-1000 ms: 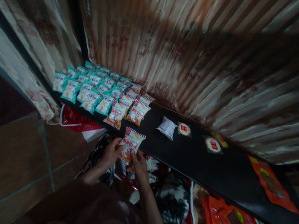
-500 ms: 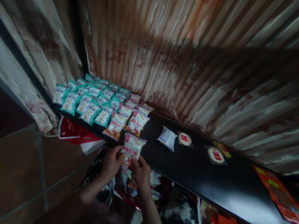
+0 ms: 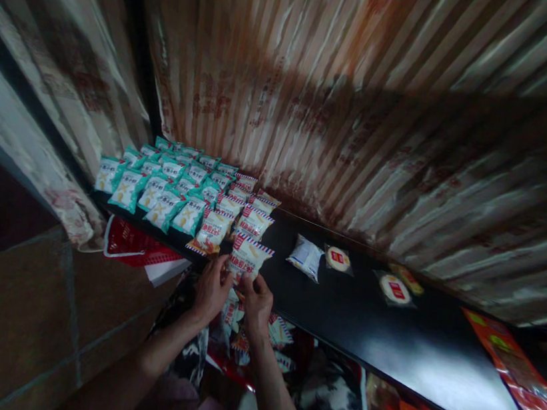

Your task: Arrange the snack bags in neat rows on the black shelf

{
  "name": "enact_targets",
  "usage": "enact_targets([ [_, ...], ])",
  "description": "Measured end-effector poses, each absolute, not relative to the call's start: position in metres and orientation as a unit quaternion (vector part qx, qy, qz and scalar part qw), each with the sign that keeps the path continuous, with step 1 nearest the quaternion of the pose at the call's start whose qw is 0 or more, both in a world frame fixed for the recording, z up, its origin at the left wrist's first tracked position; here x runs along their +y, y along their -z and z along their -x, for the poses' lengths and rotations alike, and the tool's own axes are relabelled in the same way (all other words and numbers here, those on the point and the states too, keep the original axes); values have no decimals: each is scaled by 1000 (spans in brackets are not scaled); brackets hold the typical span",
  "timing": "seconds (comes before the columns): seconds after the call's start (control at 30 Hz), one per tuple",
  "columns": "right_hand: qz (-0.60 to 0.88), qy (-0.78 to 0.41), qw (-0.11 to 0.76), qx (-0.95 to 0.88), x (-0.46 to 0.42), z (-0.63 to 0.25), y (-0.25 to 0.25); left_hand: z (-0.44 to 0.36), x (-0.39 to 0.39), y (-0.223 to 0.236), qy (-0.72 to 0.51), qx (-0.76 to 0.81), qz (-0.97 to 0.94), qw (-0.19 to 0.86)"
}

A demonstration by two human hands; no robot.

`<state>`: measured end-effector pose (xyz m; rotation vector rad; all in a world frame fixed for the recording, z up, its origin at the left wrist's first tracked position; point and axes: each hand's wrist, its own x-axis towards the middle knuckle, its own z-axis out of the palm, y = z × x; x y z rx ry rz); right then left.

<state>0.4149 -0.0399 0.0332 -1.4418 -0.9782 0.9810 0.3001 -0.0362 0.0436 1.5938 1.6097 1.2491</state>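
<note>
Both my hands pinch the lower corners of a white snack packet (image 3: 248, 255) with red lettering and a striped red-and-blue edge. My left hand (image 3: 211, 289) grips its left corner and my right hand (image 3: 258, 298) its right corner. The packet lies at the front edge of a black shelf (image 3: 368, 325), just right of a row of like packets (image 3: 213, 231). Rows of teal snack packets (image 3: 166, 177) fill the shelf's left end. Below my hands, more of the red-and-white packets (image 3: 277, 330) lie in a pile.
A white packet (image 3: 305, 256) and round wrapped cakes (image 3: 338, 258), (image 3: 395, 289) lie further right on the shelf. Orange-red bags (image 3: 514, 364) sit at the right end and below. A red basket (image 3: 134, 247) stands under the shelf's left end. Corrugated metal forms the wall behind.
My hands have carried the red-and-white packet up and forward from below the shelf edge onto the shelf, beside the other like packets.
</note>
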Motion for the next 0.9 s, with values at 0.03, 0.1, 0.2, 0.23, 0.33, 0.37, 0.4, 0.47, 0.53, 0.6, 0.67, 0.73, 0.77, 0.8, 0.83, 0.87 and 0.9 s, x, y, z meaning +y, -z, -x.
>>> enact_targets([
  [0.03,609,-404,543,-413,-37,-414,-33,-302,-36,-40,-467,592,-600,265],
  [0.1,615,-383,548,-417,-32,-415,-33,-303,-35,-34,-469,583,-616,247],
  [0.2,630,-354,545,-426,-27,-417,-31,-304,-35,-26,-464,575,-634,227],
  [0.23,634,-348,540,-429,-25,-417,-30,-304,-34,-25,-461,573,-640,224],
  [0.33,644,-339,528,-438,-19,-417,-26,-305,-32,-20,-456,570,-650,212],
  [0.37,646,-335,526,-441,-17,-417,-24,-305,-31,-19,-453,570,-653,208],
  [0.4,646,-330,525,-444,-15,-416,-23,-305,-30,-18,-451,571,-655,204],
  [0.47,647,-317,528,-449,-11,-415,-20,-305,-28,-15,-448,573,-657,198],
  [0.53,649,-306,531,-452,-6,-413,-18,-304,-26,-13,-447,574,-659,191],
  [0.6,651,-298,530,-454,-3,-412,-16,-303,-24,-12,-446,574,-661,183],
  [0.67,654,-292,529,-455,0,-411,-16,-302,-22,-13,-444,573,-665,179],
  [0.73,656,-290,525,-458,2,-410,-18,-302,-20,-14,-443,573,-666,177],
  [0.77,656,-292,521,-461,3,-409,-19,-302,-19,-14,-443,574,-666,175],
  [0.8,656,-295,516,-465,4,-409,-20,-301,-18,-14,-443,576,-665,173],
  [0.83,655,-298,511,-470,5,-408,-21,-301,-17,-14,-442,578,-664,171],
  [0.87,654,-301,506,-475,6,-408,-22,-301,-17,-14,-442,581,-663,167],
  [0.9,654,-301,502,-478,7,-407,-23,-300,-16,-14,-442,582,-662,163],
])
